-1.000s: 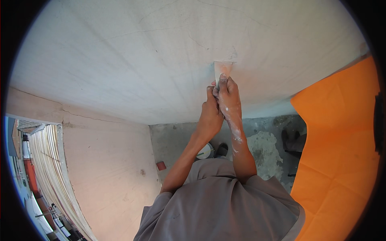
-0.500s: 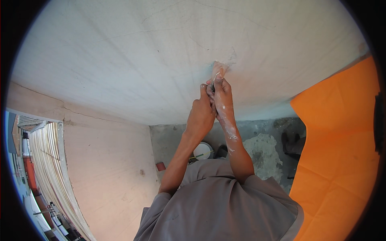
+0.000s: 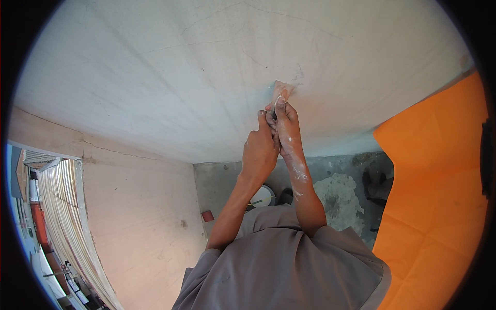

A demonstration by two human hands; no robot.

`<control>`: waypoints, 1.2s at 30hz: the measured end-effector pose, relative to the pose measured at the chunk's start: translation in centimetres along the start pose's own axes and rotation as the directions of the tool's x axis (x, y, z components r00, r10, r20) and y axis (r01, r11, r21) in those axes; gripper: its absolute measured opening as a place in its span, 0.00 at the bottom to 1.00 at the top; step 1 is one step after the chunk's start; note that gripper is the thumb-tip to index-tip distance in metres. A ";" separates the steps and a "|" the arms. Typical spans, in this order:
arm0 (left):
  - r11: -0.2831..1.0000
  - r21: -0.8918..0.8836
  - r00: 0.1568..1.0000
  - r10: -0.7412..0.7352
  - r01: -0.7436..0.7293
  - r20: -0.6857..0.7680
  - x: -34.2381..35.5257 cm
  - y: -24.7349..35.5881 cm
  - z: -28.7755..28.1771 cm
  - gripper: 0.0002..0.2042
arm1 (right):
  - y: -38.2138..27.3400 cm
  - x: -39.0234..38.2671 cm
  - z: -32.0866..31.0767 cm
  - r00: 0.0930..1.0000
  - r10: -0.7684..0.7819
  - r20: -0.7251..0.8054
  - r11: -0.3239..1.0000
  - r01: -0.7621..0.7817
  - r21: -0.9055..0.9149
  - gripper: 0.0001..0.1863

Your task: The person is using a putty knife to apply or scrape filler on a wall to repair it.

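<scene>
My right hand (image 3: 287, 126) is closed around a putty knife (image 3: 282, 90), its thumb pressed along the tool. The flat blade lies against the pale plastered wall (image 3: 206, 103), just below a small roughened whitish patch (image 3: 298, 72). Right beside it, my left hand (image 3: 260, 150) is also closed, its fingers meeting the right hand's around the handle area. A small reddish bit shows between the two hands, though its kind is unclear. The fingers hide most of the handle. White smears mark my right wrist and forearm.
Thin cracks run across the wall. Below, a white bucket (image 3: 263, 196) stands on the grey floor by a small red block (image 3: 207, 216). An orange sheet (image 3: 429, 181) hangs at the right. A window opening (image 3: 64, 201) is on the left; dark shoes (image 3: 376, 186) show near the sheet.
The putty knife and both hands have shifted very slightly down the wall, and a little more of the blade shows. The grip looks the same.
</scene>
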State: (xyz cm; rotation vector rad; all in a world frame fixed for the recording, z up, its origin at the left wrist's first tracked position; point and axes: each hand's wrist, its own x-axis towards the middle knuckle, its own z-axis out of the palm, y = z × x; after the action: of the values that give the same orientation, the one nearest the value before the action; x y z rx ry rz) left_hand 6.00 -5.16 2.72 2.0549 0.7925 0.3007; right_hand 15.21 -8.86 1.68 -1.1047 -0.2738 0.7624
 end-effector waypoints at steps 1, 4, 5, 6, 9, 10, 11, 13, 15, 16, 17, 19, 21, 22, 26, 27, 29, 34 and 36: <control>0.999 0.029 1.000 -0.025 0.024 0.009 0.0 0.1 -0.2 0.28 | 0.1 0.1 -0.1 1.000 0.001 0.000 1.000 -0.001 0.000 0.26; 0.971 -0.237 0.997 0.056 -0.041 0.056 0.4 -0.1 -0.2 0.29 | 0.9 0.6 -0.7 0.999 -0.046 -0.022 0.998 0.045 -0.053 0.26; 0.971 -0.236 0.997 0.054 -0.041 0.047 0.9 -1.4 0.5 0.29 | 1.1 0.7 -0.5 0.990 -0.121 -0.078 0.971 0.102 -0.216 0.27; 0.949 -0.221 0.974 0.215 -0.226 -0.072 1.6 -3.4 2.2 0.29 | 1.2 0.9 -0.3 0.971 -0.205 -0.121 0.915 0.146 -0.376 0.28; 0.895 -0.349 0.961 0.258 -0.277 -0.100 1.9 -3.7 3.0 0.28 | 0.6 1.2 -1.2 0.978 -0.190 -0.086 0.870 0.127 -0.477 0.28; 0.863 -0.488 0.988 0.155 -0.135 0.000 1.6 -3.1 2.8 0.28 | 0.4 1.1 -1.4 0.978 -0.190 -0.091 0.870 0.124 -0.478 0.28; 0.862 -0.489 0.988 0.155 -0.133 0.005 1.5 -2.7 2.7 0.28 | 0.2 1.0 -1.5 0.990 -0.132 -0.054 0.928 0.105 -0.358 0.28; 0.908 -0.397 0.988 0.152 -0.136 0.009 1.0 -1.9 2.4 0.32 | 0.2 0.8 -1.9 0.997 -0.080 -0.014 0.970 0.075 -0.232 0.29; 0.926 -0.357 0.990 0.137 -0.120 0.025 0.5 -1.5 1.9 0.32 | 0.6 0.8 -2.2 0.997 -0.063 0.052 0.997 0.065 -0.047 0.28; 0.943 -0.316 0.992 0.123 -0.108 0.029 0.5 -1.3 1.7 0.32 | 0.6 0.6 -2.0 0.997 -0.065 0.049 0.997 0.067 -0.046 0.28; 0.943 -0.315 0.992 0.126 -0.110 0.032 0.5 -1.7 2.1 0.32 | 0.7 0.3 -1.7 0.996 -0.090 0.020 0.995 0.091 -0.043 0.28; 0.918 -0.353 0.983 0.183 -0.180 -0.024 0.5 -3.4 3.8 0.32 | 1.6 0.1 -1.9 0.990 -0.141 -0.030 0.986 0.138 -0.098 0.27; 0.884 -0.408 0.973 0.221 -0.226 -0.060 0.2 -4.7 5.3 0.33 | 2.6 -0.1 -2.6 0.991 -0.122 -0.057 0.981 0.112 -0.160 0.27; 0.842 -0.462 0.960 0.262 -0.278 -0.101 0.3 -4.9 5.8 0.34 | 2.9 -0.1 -3.0 0.990 -0.111 -0.082 0.971 0.090 -0.223 0.27; 0.834 -0.443 0.944 0.298 -0.329 -0.142 0.9 -5.6 6.9 0.34 | 3.3 0.9 -3.6 0.990 -0.114 -0.079 0.957 0.088 -0.278 0.28; 0.858 -0.405 0.949 0.287 -0.316 -0.133 0.9 -5.8 6.8 0.34 | 3.5 0.7 -3.5 0.988 -0.125 -0.091 0.949 0.093 -0.302 0.28; 0.880 -0.366 0.953 0.278 -0.303 -0.122 0.9 -5.6 6.4 0.34 | 3.7 0.9 -3.4 0.985 -0.139 -0.105 0.940 0.097 -0.326 0.28; 0.981 -0.182 0.995 0.085 -0.075 0.051 0.9 -3.8 2.2 0.31 | 4.5 1.0 -2.1 0.993 -0.072 -0.089 0.996 0.067 -0.053 0.28; 0.985 -0.120 0.991 0.129 -0.125 0.030 1.1 -5.1 2.4 0.31 | 4.8 1.0 -2.0 0.994 -0.073 -0.080 0.997 0.072 -0.012 0.28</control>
State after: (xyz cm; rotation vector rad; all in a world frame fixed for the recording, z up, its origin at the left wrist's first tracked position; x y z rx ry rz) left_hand 5.86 -3.97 -2.89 1.9970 0.6077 0.3705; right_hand 15.04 -8.43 -3.60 -1.1258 -0.2483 0.6511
